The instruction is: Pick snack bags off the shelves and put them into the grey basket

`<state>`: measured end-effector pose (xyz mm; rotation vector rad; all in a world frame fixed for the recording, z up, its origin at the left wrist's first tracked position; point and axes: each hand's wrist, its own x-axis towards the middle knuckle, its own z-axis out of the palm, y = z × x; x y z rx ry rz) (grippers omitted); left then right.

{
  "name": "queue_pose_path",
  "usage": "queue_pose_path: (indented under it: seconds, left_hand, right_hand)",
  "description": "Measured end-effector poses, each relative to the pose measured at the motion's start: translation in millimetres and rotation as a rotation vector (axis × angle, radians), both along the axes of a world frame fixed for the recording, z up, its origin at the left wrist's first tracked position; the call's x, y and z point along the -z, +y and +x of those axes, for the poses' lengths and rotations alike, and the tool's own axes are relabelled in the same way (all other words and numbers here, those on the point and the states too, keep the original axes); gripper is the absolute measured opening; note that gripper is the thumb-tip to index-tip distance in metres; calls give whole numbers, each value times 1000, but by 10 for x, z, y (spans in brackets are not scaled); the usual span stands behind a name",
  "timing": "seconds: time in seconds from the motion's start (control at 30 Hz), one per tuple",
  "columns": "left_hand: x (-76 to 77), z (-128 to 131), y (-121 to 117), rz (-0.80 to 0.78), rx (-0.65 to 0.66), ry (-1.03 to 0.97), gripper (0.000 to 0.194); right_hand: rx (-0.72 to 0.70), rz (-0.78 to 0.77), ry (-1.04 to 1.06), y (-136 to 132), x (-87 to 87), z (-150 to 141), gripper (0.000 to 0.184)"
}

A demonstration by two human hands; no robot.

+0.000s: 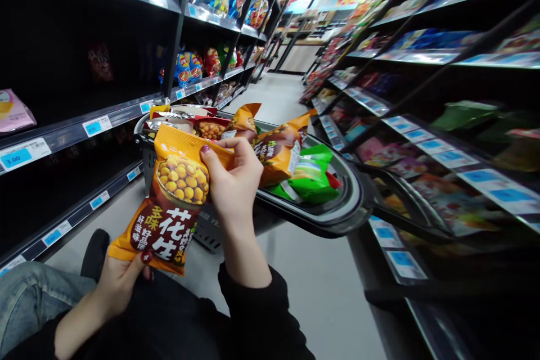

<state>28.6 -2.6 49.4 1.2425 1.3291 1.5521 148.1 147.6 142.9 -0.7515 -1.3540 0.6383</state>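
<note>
An orange and brown snack bag of peanuts (179, 183) is held upright with a slight tilt, its printed front facing me. My left hand (118, 281) pinches its bottom edge between thumb and fingers. Around the upper right side of the bag closes my right hand (236, 180), thumb on the front; a bit of orange wrapper shows behind its fingers. Just beyond stands a grey shopping basket (333, 219). In it lie more orange snack bags (280, 152), a green bag (312, 177) and some silver and red packs, partly hidden by my right hand and the held bag.
Dark shelves with price tags (97, 125) run along the left, holding a pink pack (16, 111) and blue chip bags (188, 67). Blurred shelves of snacks (455, 202) line the right. The basket's black handle (405, 202) leans toward them. Pale floor (320, 287) lies between.
</note>
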Motion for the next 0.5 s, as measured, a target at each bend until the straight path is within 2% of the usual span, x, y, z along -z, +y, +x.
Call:
queue_pose_path:
  seconds: [0.33,0.4,0.5]
  left_hand:
    - [51,32,19,39,15,-185,32]
    - [65,3,2,-8,145,-267,34]
    - [48,-22,-19,-136,480,-429,45]
  right_hand:
    - [-7,3,39,15,5,-5,10]
    - [-37,-4,116,1,-3,-12,11]
    - [-172,-49,365,-18,-13,-31,15]
